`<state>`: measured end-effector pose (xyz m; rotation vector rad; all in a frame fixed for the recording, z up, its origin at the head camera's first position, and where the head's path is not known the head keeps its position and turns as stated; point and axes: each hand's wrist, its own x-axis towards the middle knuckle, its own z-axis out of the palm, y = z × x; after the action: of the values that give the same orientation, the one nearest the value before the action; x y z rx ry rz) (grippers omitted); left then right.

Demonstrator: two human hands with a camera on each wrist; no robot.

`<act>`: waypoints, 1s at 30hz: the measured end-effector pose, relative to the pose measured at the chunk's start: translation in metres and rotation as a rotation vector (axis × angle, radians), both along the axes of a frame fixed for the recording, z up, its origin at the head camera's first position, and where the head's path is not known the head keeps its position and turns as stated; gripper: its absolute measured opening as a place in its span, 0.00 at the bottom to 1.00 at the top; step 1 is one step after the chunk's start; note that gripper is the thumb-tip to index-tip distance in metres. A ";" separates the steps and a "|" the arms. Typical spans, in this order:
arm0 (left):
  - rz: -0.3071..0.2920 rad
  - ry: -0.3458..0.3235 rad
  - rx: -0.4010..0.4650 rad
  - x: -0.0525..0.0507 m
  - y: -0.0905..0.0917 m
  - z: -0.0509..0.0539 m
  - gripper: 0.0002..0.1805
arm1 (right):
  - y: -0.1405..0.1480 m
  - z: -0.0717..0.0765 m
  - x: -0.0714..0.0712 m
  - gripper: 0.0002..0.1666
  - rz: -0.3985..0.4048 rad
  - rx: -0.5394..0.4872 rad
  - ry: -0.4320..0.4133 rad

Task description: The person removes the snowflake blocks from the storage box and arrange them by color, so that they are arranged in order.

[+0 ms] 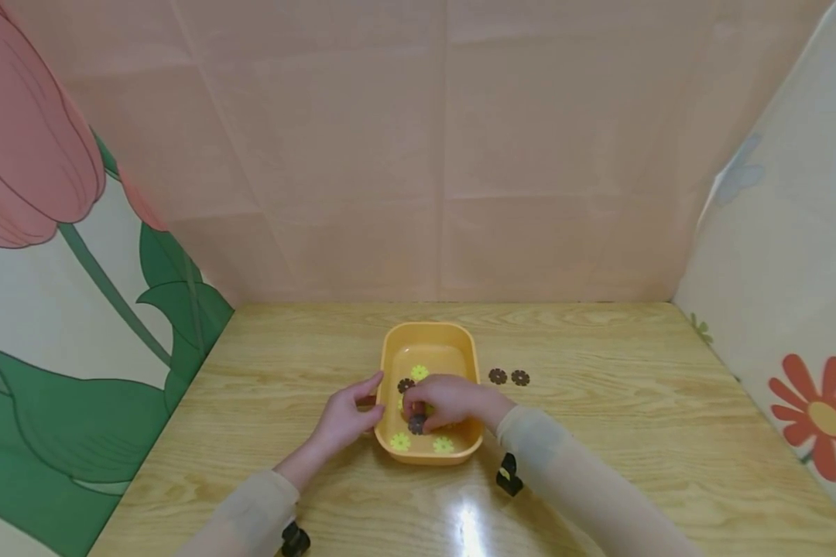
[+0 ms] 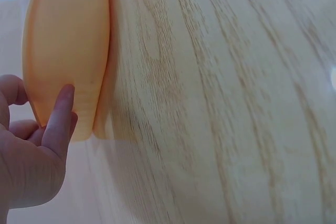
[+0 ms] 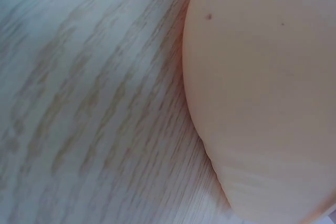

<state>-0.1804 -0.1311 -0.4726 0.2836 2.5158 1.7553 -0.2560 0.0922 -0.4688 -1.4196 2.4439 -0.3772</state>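
A yellow plastic tray (image 1: 428, 336) stands on the table. Its left wall is touched by the fairly straight thumb and fingers of my left hand (image 1: 347, 411); the left wrist view has this hand (image 2: 37, 153) against the tray's outer wall (image 2: 68, 35). Inside the tray, my right hand (image 1: 449, 398) pinches a dark flower-shaped disc (image 1: 416, 424) between thumb and fingers. Around it lie a dark disc (image 1: 406, 384) and several yellow-green flower-shaped discs (image 1: 400, 442), some partly hidden by the hand. The right wrist view holds only the tray's outside (image 3: 262, 87) and tabletop.
Two dark flower-shaped discs (image 1: 508, 377) lie on the wooden table (image 1: 599, 371) just right of the tray. A pink wall covering (image 1: 446, 155) rises behind the table. Panels with printed flowers (image 1: 825, 418) stand on both sides.
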 end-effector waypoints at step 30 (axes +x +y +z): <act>-0.008 -0.020 -0.017 -0.002 0.000 -0.001 0.32 | 0.002 0.001 0.001 0.15 -0.034 -0.053 -0.077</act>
<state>-0.1823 -0.1312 -0.4734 0.2729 2.5109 1.7244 -0.2554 0.0939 -0.4678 -1.3600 2.4155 -0.4977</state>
